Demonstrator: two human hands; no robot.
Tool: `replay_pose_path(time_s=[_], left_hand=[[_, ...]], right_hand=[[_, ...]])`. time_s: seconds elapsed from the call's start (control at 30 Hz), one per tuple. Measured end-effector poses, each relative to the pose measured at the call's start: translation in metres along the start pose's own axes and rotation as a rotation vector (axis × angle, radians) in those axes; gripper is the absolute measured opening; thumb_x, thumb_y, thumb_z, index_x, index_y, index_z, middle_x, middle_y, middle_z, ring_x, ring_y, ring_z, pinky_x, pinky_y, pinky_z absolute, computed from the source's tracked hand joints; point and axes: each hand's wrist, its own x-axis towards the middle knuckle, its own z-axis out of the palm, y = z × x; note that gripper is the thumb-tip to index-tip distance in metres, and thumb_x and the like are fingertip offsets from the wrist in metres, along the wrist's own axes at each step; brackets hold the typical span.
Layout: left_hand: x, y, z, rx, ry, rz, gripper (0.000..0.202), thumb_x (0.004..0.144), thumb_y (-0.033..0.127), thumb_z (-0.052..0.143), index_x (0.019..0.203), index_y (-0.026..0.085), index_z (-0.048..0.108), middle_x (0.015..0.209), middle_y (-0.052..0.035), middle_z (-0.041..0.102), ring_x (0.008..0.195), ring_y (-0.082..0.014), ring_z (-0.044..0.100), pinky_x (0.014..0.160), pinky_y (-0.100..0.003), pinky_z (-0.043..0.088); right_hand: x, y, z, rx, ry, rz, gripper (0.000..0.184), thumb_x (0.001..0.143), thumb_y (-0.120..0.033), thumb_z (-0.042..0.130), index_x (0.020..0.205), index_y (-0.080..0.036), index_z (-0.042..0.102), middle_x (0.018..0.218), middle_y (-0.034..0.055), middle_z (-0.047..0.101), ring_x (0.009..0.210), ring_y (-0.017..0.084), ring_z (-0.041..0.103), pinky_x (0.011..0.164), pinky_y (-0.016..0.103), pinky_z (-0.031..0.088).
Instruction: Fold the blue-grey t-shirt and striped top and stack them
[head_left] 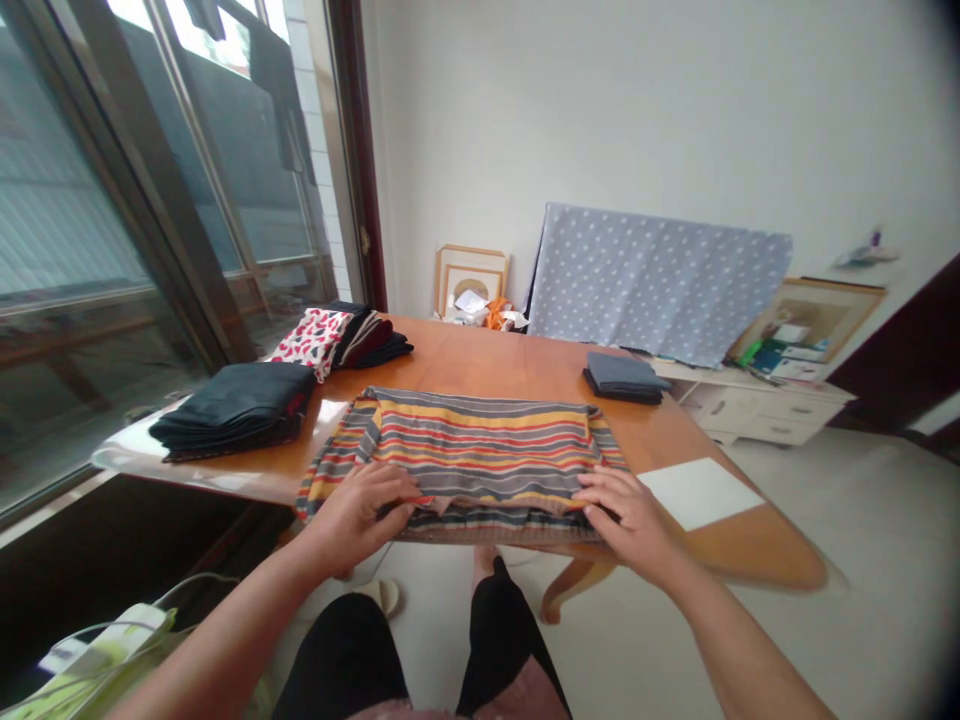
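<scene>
The striped garment [465, 450] lies at the near edge of the worktop [510, 365], its folded hem [495, 522] pressed by the left grip [364, 515] and right grip [626, 520]; whether either pinches cannot be told. Uneven pulling could slide the fabric off the edge.

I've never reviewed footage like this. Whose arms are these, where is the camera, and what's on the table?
No machine here: a person works with bare hands, and this single picture comes from a camera worn on their head, looking forward and down. Their left hand and right hand rest on the near edge of a striped cloth lying on a wooden table. Also on the table are a stack of dark folded clothes, a red-and-white patterned cloth, a folded grey-blue cloth and a white sheet.
</scene>
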Motion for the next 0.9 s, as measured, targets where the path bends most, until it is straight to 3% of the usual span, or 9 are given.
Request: replay_pose_path(time_s=[0.1,0.2,0.33,0.43,0.6,0.8,0.9], left_hand=[[-0.003,0.007,0.001,-0.054,-0.06,-0.016,0.026,0.095,0.039,0.054,0.101,0.027,0.076,0.108,-0.0071,0.072,0.107,-0.0242,0.064,0.095,-0.038,0.05],[0.004,0.001,0.004,-0.088,0.016,-0.095,0.03,0.097,0.043,0.05,0.094,0.025,0.074,0.097,-0.0058,0.072,0.094,-0.0213,0.065,0.088,-0.034,0.051],[0.024,-0.026,0.002,-0.007,0.133,-0.211,0.035,0.098,0.047,0.045,0.087,0.023,0.069,0.089,-0.0036,0.07,0.085,-0.0197,0.064,0.081,-0.031,0.05],[0.045,-0.054,-0.004,0.075,0.201,-0.293,0.037,0.098,0.048,0.043,0.085,0.023,0.067,0.087,-0.0033,0.07,0.083,-0.0203,0.064,0.077,-0.03,0.049],[0.081,-0.098,-0.011,0.254,0.279,-0.385,0.036,0.095,0.043,0.042,0.096,0.022,0.071,0.097,-0.0068,0.072,0.093,-0.0233,0.066,0.084,-0.031,0.049],[0.115,-0.124,-0.001,0.372,0.194,-0.395,0.04,0.097,0.034,0.039,0.118,0.02,0.069,0.119,-0.0117,0.069,0.109,-0.0254,0.064,0.097,-0.033,0.046],[0.129,-0.14,-0.001,0.436,0.131,-0.527,0.042,0.097,0.031,0.038,0.127,0.021,0.065,0.129,-0.0122,0.064,0.116,-0.027,0.061,0.099,-0.037,0.046]], right_hand=[[-0.01,0.0,0.004,0.023,-0.07,0.03,0.025,0.089,-0.033,0.057,0.104,-0.035,0.077,0.124,0.0022,0.071,0.126,0.03,0.057,0.114,0.058,0.033],[-0.007,0.002,0.002,0.128,-0.031,0.098,0.028,0.092,-0.039,0.054,0.109,-0.031,0.076,0.125,0.0051,0.07,0.122,0.028,0.06,0.111,0.051,0.04],[0.017,0.014,-0.003,0.238,0.116,0.253,0.033,0.095,-0.045,0.05,0.109,-0.027,0.074,0.118,0.0064,0.072,0.114,0.025,0.065,0.1,0.04,0.049],[0.043,0.031,0.0,0.263,0.127,0.332,0.035,0.094,-0.047,0.05,0.111,-0.026,0.072,0.117,0.0054,0.073,0.109,0.024,0.067,0.096,0.037,0.051],[0.096,0.065,0.019,0.141,0.146,0.455,0.039,0.094,-0.044,0.046,0.118,-0.022,0.069,0.116,0.0081,0.073,0.106,0.023,0.068,0.094,0.035,0.052],[0.156,0.088,0.038,-0.04,0.125,0.492,0.043,0.096,-0.038,0.043,0.13,-0.02,0.062,0.132,0.0123,0.065,0.123,0.026,0.06,0.104,0.038,0.045],[0.175,0.102,0.043,-0.089,0.116,0.558,0.049,0.095,-0.039,0.044,0.136,-0.016,0.057,0.136,0.018,0.061,0.125,0.029,0.058,0.104,0.041,0.045]])
